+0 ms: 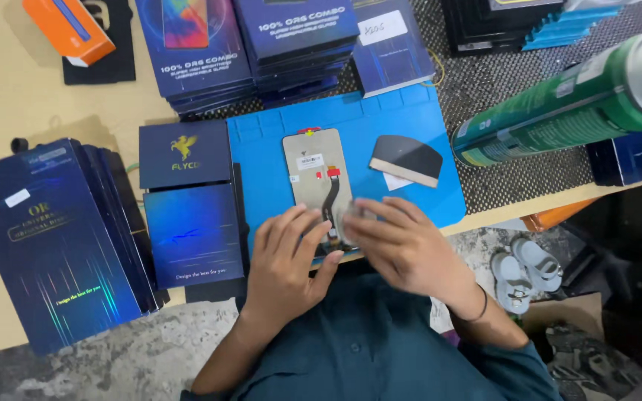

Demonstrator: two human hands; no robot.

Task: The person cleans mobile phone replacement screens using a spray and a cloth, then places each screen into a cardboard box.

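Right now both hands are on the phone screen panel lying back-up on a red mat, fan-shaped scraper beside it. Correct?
Not quite: the mat is blue, not red, as the head view shows. The rest holds: left hand and right hand on the screen panel, scraper beside it.

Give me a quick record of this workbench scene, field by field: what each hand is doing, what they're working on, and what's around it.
Left hand: rests on the lower end of the phone screen panel, fingers bent over its edge
Right hand: over the panel's lower right corner, blurred
Panel: lies back side up, black flex cable showing
Surface: blue work mat on a tan table
Beside panel: dark fan-shaped scraper, apart from it
Left of mat: dark blue boxes
Upper right: green canister, lying on its side
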